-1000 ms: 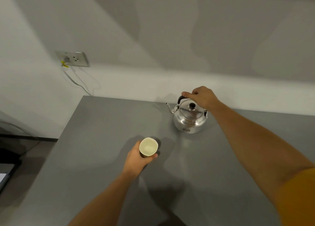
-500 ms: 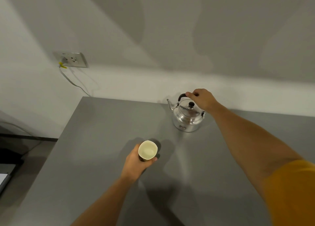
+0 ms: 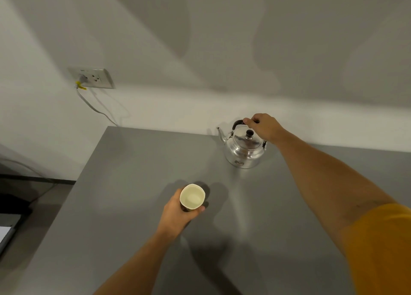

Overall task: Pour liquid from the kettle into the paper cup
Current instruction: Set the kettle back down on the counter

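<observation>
A person's right hand (image 3: 262,128) closes around the handle of a steel kettle (image 3: 243,149) at the far side of a grey table (image 3: 133,161), while the left hand (image 3: 178,214) wraps a paper cup (image 3: 192,198) well nearer than the kettle. A hurried tilt could splash past the narrow rim or crumple the thin cup. A small label low on the kettle is unreadable.

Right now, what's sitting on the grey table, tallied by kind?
Kettle, steel, right hand on its handle: 1
Paper cup, held by left hand: 1
Total: 2
</observation>
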Action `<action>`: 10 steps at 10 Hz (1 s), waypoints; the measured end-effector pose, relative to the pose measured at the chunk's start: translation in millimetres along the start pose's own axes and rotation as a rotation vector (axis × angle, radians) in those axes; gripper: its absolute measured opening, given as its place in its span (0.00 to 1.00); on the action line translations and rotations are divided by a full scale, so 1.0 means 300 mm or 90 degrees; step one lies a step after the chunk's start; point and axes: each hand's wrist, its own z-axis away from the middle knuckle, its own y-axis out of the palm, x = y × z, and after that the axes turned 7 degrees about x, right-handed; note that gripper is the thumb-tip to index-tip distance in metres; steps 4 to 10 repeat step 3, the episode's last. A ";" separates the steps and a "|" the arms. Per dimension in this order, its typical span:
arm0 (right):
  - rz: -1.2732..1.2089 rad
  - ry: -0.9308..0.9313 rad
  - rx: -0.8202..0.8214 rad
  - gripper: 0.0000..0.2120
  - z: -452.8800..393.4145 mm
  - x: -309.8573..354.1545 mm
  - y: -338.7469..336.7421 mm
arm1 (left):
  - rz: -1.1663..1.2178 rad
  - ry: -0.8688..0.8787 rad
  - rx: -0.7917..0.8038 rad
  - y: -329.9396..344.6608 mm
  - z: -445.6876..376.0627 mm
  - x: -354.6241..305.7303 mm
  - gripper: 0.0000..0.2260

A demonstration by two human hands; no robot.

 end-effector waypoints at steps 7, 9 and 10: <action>0.028 -0.030 -0.096 0.20 0.108 0.058 -0.050 | 0.027 0.029 0.008 -0.053 0.038 -0.056 0.39; 0.028 -0.030 -0.096 0.20 0.108 0.058 -0.050 | 0.027 0.029 0.008 -0.053 0.038 -0.056 0.39; 0.028 -0.030 -0.096 0.20 0.108 0.058 -0.050 | 0.027 0.029 0.008 -0.053 0.038 -0.056 0.39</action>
